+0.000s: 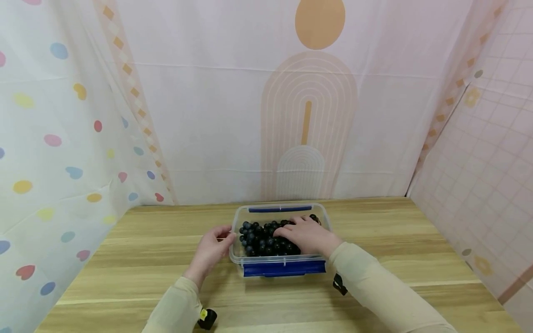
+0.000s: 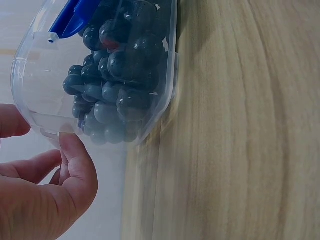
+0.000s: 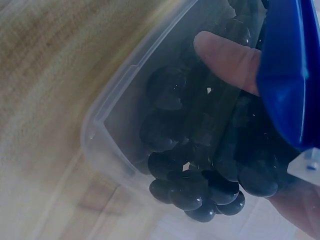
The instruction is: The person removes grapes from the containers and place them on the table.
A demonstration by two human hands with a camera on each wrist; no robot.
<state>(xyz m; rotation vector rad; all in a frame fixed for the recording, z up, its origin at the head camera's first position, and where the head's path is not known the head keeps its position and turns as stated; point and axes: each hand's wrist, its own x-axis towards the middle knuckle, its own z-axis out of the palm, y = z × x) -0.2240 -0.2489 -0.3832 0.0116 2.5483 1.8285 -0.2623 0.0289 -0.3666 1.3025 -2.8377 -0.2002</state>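
A clear plastic food container (image 1: 258, 260) with blue latches (image 1: 284, 268) stands on the table, holding bunches of dark grapes (image 1: 260, 243). At its left side my left hand (image 1: 210, 249) pinches the rim; the left wrist view shows the thumb (image 2: 75, 155) against the wall near a corner and a fingertip further along the rim. My right hand (image 1: 310, 236) reaches inside the container and grips grapes on the right side. Through the wall in the right wrist view, its thumb (image 3: 227, 57) lies among the grapes (image 3: 167, 130), while its other fingers are mostly hidden.
Beneath the container is a wood-grain table (image 1: 158, 236). Patterned fabric (image 1: 212, 115) hangs behind it, with more at both sides. Black wrist devices (image 1: 207, 319) are on both forearms.
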